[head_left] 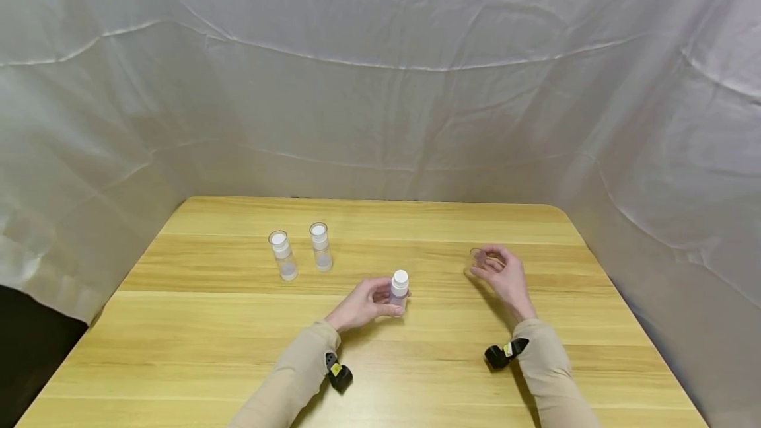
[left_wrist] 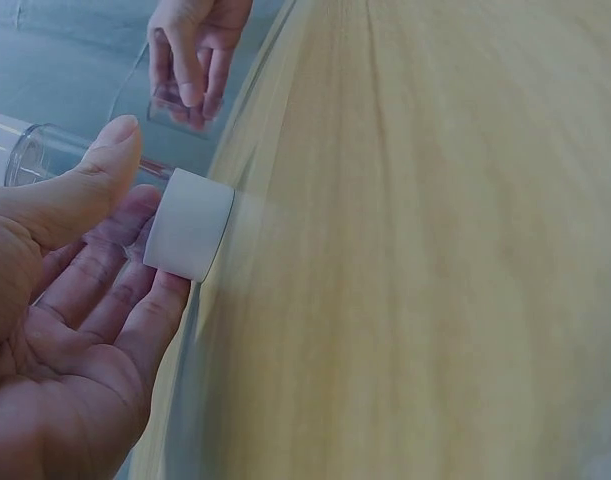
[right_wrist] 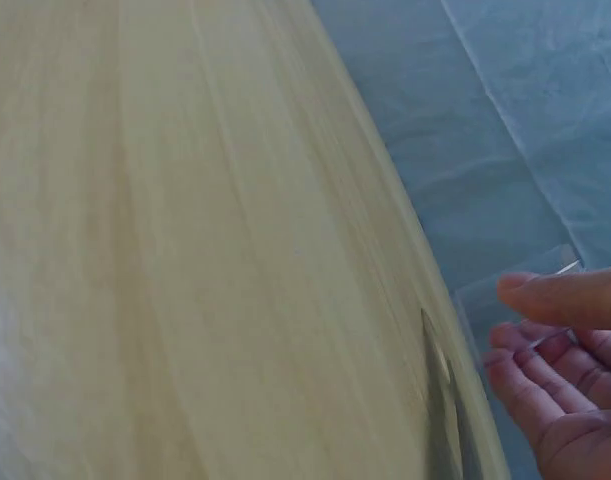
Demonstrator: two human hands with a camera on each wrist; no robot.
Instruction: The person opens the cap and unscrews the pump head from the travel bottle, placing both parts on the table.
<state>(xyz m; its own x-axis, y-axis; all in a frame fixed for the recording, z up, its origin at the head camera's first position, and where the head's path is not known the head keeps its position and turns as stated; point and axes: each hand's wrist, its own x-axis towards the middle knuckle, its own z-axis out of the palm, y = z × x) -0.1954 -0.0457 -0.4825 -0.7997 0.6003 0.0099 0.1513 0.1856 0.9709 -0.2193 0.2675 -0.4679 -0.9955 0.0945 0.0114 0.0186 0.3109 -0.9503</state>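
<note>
My left hand (head_left: 365, 304) (left_wrist: 80, 300) holds a small bottle (head_left: 400, 285) between thumb and fingers, near the middle of the table. The bottle stands roughly upright, with a white cap on top and a translucent lower part; its white end piece (left_wrist: 190, 225) shows beside the fingers in the left wrist view. Off to the right, my right hand (head_left: 502, 276) (left_wrist: 200, 45) (right_wrist: 575, 370) pinches a clear, open-looking cover (head_left: 475, 255) (right_wrist: 485, 300) between thumb and fingertips. Whether the bottle touches the table is hard to tell.
Two similar bottles (head_left: 283, 256) (head_left: 322, 246), with clear covers over their white caps, stand upright at the back left of the wooden table (head_left: 238, 349). Grey cloth (head_left: 380, 117) hangs behind the table and along its sides.
</note>
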